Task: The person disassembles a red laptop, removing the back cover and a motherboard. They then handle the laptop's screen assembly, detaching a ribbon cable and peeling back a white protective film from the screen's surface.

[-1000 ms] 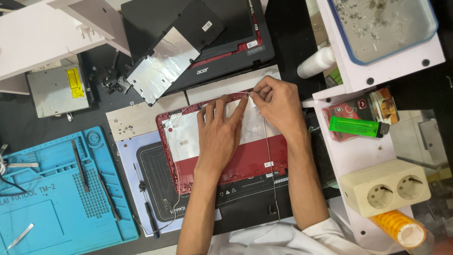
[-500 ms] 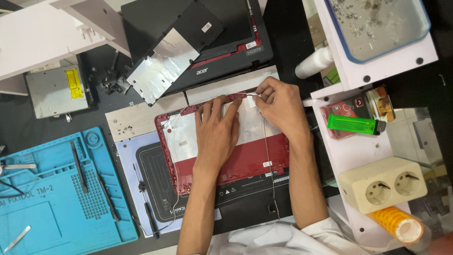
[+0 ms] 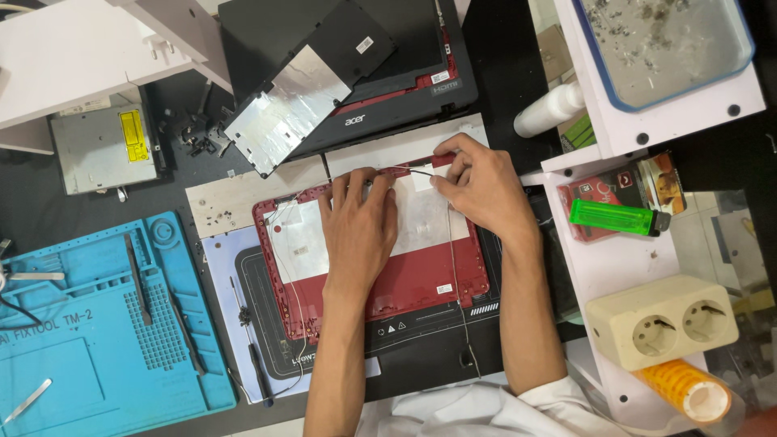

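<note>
red laptop lid shell (image 3: 421, 279) lying centre of the dark worktop (image 3: 48, 214), your left hand (image 3: 358, 231) pressing flat on it with fingers spread open, your right hand (image 3: 477, 188) pinching a thin cable (image 3: 414, 171) at its top edge, black laptop base (image 3: 405, 48) sitting just behind, blue repair mat (image 3: 89, 324) lying to the left

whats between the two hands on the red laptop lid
In the head view, a thin dark cable spans the gap between the left hand and right hand, over the silver foil on the red lid.
</note>
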